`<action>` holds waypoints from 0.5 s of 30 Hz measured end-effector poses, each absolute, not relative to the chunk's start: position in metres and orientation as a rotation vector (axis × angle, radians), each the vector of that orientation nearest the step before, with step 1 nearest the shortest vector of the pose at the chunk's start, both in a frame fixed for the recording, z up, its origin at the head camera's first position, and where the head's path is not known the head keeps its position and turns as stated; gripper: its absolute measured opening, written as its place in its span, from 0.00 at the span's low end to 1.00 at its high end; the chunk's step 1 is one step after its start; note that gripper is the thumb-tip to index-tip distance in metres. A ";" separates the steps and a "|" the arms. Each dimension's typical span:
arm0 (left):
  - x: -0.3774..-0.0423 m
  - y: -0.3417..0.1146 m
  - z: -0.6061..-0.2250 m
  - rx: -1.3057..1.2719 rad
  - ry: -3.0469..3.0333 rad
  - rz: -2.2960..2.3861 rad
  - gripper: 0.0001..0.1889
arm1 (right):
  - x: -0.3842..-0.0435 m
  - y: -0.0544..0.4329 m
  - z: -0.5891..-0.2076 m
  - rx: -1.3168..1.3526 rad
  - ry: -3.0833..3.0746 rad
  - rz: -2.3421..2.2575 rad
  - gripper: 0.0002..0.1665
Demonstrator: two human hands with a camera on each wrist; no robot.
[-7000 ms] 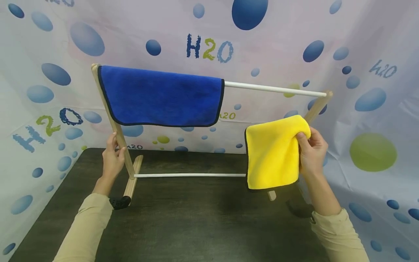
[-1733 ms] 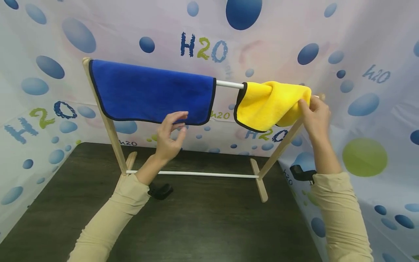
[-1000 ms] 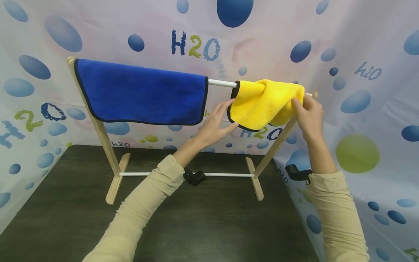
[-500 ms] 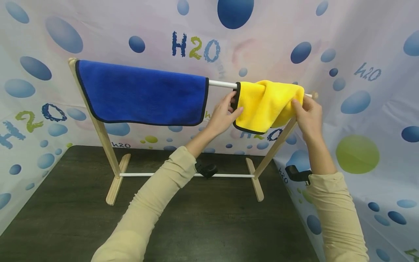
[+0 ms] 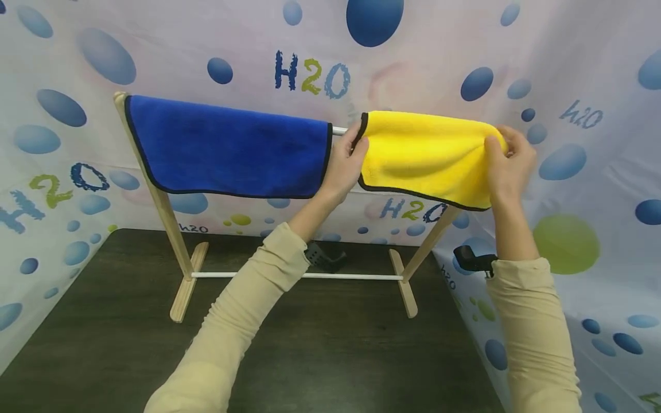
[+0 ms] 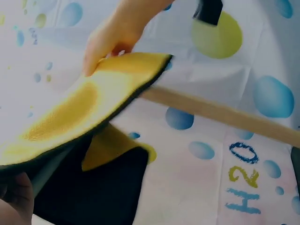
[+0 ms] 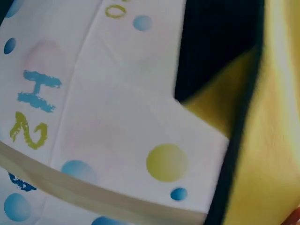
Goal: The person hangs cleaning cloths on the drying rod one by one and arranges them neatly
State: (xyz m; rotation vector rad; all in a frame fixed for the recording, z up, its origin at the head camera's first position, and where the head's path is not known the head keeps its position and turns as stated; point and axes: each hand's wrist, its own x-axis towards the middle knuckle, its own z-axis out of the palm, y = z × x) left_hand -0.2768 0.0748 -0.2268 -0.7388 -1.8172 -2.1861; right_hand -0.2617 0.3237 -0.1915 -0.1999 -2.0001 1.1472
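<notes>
A yellow cloth (image 5: 423, 155) with black edging lies over the right part of the rack's white top rod (image 5: 339, 131). My left hand (image 5: 343, 169) pinches its left edge, thumb in front. At the other end my right hand (image 5: 511, 166) grips the cloth's upper right corner, thumb in front. The cloth is stretched between both hands, with creases running toward the right one. In the left wrist view, a dark layer (image 6: 93, 192) with a yellow corner hangs beneath the yellow cloth. A blue cloth (image 5: 227, 146), also black-edged, hangs smoothly over the rod's left part.
The rack has wooden uprights (image 5: 167, 215), flat wooden feet (image 5: 403, 284) and a white lower rod (image 5: 356, 276). It stands on a dark table (image 5: 330, 350). Close behind hangs a white curtain (image 5: 403, 69) printed with blue spots and H2O lettering.
Earlier my left hand held the left upright while my right held the yellow cloth before the rack. The cloth was laid over the rod, then my left hand took its left edge and it spread wider.
</notes>
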 end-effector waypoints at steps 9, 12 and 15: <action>-0.255 0.065 -0.239 -0.649 -1.803 -2.180 0.22 | -0.253 0.316 -0.224 -0.040 -2.161 1.005 0.20; -0.263 0.065 -0.251 -0.684 -1.799 -2.182 0.21 | -0.249 0.320 -0.232 0.019 -2.128 1.159 0.20; -0.263 0.066 -0.251 -0.715 -1.801 -2.200 0.20 | -0.247 0.323 -0.237 -0.015 -2.070 1.364 0.19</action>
